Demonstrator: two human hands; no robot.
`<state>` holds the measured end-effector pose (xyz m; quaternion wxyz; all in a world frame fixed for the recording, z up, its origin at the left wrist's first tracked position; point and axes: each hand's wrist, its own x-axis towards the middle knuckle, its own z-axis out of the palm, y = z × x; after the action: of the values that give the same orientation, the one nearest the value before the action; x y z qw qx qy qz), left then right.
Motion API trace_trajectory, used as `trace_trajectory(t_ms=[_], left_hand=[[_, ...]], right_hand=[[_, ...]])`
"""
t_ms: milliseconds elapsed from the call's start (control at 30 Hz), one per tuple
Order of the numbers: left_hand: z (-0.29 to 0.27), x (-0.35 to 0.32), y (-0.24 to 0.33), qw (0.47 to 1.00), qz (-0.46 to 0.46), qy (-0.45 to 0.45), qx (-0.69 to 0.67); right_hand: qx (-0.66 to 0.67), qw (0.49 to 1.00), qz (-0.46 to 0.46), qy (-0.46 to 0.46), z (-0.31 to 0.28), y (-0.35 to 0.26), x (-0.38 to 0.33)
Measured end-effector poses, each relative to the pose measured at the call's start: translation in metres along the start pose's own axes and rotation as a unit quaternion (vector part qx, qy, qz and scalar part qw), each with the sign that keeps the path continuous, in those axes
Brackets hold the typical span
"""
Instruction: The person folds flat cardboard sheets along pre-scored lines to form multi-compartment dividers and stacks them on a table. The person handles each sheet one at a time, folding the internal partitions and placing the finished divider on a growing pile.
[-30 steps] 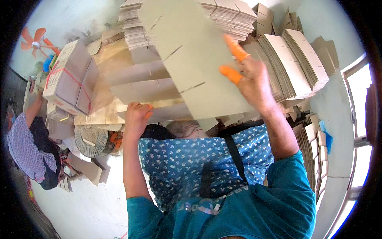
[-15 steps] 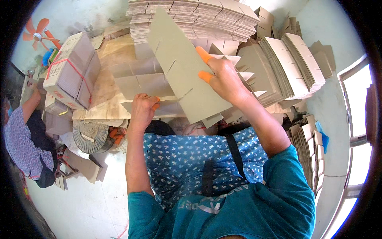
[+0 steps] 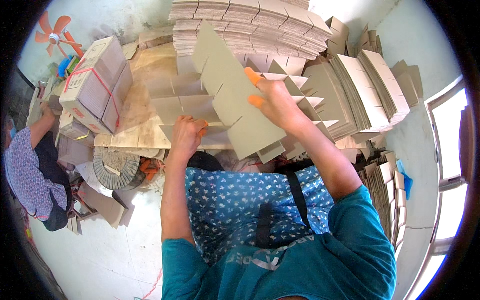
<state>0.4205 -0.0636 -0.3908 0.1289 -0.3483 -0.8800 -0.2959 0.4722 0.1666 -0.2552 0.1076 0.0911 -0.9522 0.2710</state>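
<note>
Grey face upward, holds a slotted sheet [image 3: 225, 95] aslant across the partition grid [image 3: 197, 107] with the right hand [image 3: 275, 97], finger and thumb parted on it, apparently for control; curls the left hand [image 3: 186, 135] nearly closed on a front divider [image 3: 216, 136], seemingly for steadiness.

My shirt [image 3: 320, 255] is teal, my lap cloth [image 3: 225, 200] blue (sprinkled with white flowers), my finger covers [image 3: 253, 76] orange, the cardboard sheet [image 3: 235, 100] greyish tan.

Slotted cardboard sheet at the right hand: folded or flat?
Flat: the slotted cardboard sheet shows one even face, with slots but no visible fold, where the right hand holds it.
</note>
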Motion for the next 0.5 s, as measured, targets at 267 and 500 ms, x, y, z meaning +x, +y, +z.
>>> trace_trajectory(t_ms=[267,500], left_hand=[[0.001,0.004,-0.001,1.000,0.002,-0.001,-0.008],[0.004,0.009,-0.005,0.999,-0.011,-0.021,-0.039]], right_hand=[[-0.007,0.997,0.031,-0.073,0.028,0.010,0.018],[-0.046,0.996,-0.019,-0.078,0.042,0.031,0.030]])
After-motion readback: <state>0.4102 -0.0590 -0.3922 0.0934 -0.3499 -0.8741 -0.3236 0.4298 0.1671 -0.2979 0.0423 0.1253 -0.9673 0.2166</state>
